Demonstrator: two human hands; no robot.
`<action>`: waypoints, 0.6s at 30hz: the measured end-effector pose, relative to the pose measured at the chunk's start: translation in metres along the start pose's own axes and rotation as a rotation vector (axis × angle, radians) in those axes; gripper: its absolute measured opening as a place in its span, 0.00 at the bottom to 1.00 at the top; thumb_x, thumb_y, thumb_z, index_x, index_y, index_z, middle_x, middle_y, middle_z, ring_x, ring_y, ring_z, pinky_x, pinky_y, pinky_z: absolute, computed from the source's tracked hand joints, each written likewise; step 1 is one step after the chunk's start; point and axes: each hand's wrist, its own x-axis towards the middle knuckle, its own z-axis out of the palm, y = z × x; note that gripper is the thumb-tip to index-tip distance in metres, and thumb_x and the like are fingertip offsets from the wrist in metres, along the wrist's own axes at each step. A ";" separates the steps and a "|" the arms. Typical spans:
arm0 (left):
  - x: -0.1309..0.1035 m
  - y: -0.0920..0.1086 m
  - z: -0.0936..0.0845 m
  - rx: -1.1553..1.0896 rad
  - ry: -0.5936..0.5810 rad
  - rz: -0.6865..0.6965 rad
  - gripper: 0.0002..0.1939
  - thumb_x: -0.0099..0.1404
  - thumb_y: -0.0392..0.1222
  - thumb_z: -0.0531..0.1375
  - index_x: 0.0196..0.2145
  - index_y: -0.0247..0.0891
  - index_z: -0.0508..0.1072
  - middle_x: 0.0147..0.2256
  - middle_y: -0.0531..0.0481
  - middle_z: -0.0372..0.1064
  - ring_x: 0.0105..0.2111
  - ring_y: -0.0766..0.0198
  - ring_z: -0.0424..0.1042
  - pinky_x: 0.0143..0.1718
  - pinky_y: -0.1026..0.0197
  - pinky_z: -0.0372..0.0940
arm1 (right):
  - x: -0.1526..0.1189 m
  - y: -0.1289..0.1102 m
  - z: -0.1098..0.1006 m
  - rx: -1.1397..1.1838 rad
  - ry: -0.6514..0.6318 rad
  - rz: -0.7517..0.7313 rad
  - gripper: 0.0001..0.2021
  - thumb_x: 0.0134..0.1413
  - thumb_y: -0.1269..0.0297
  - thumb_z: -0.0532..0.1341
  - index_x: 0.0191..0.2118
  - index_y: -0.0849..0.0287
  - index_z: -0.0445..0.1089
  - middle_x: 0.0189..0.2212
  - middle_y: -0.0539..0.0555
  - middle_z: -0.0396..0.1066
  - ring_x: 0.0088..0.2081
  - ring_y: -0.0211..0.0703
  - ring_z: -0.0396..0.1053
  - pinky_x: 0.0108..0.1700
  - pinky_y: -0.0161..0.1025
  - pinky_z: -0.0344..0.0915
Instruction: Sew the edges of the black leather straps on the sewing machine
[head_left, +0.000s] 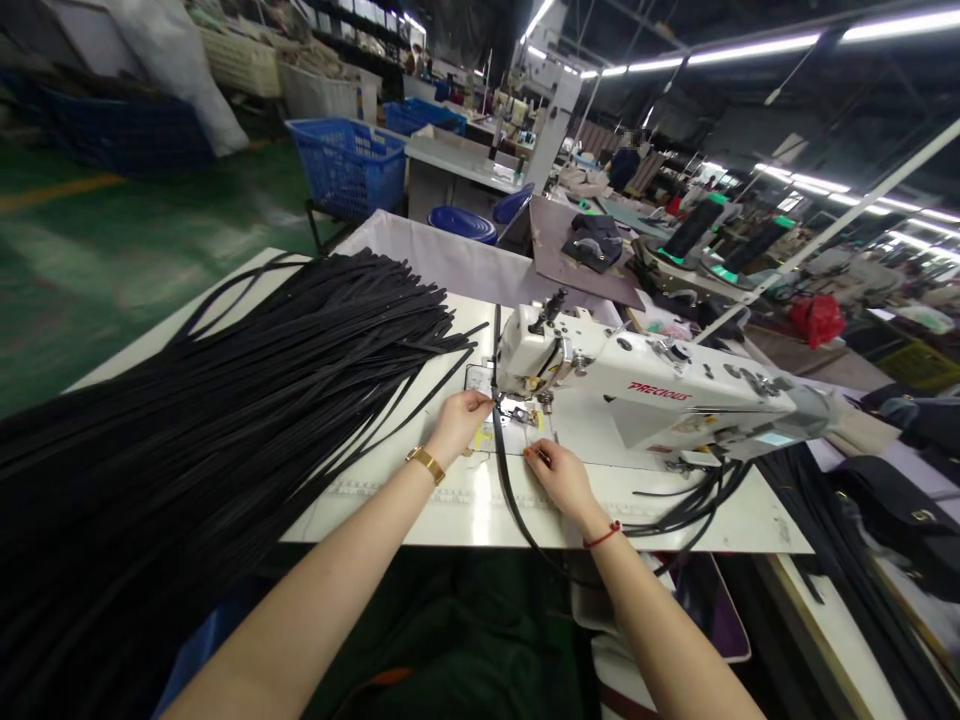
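A narrow black strap [504,470] runs under the needle area of a white sewing machine [645,375] and curves down over the table's front edge. My left hand [459,422], with a gold watch on its wrist, pinches the strap's left side close to the presser foot. Right of the strap, my right hand [561,482] is low over the machine bed, thumb and fingers drawn together. Whatever lies between those fingertips, if anything, is too small to make out. A large heap of black straps [300,350] covers the table to the left of my left hand.
More black straps [697,500] lie looped under the machine arm at the right. Behind the white table [450,515] stand a blue basket [349,165] and a blue stool [461,224]. Thread cones [691,228] rise at the back right. A person [624,165] is farther off.
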 end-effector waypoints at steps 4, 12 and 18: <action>0.000 0.001 0.000 -0.036 -0.020 0.020 0.12 0.55 0.46 0.61 0.31 0.35 0.77 0.28 0.48 0.74 0.27 0.61 0.70 0.25 0.64 0.65 | 0.000 -0.005 0.001 -0.016 0.014 0.019 0.13 0.63 0.55 0.52 0.32 0.54 0.68 0.27 0.50 0.72 0.29 0.43 0.67 0.29 0.35 0.50; 0.000 0.010 -0.001 -0.066 -0.046 0.007 0.14 0.56 0.47 0.59 0.32 0.33 0.77 0.26 0.49 0.72 0.24 0.63 0.67 0.21 0.65 0.60 | 0.003 -0.008 0.003 -0.040 0.028 0.037 0.14 0.63 0.54 0.52 0.32 0.54 0.67 0.26 0.50 0.71 0.28 0.42 0.67 0.29 0.35 0.50; 0.003 0.008 0.001 -0.090 -0.047 0.026 0.14 0.55 0.48 0.59 0.31 0.33 0.76 0.27 0.48 0.73 0.27 0.62 0.68 0.25 0.64 0.61 | 0.002 -0.009 0.004 -0.047 0.036 0.043 0.14 0.63 0.54 0.52 0.31 0.54 0.67 0.25 0.49 0.72 0.28 0.41 0.67 0.28 0.35 0.49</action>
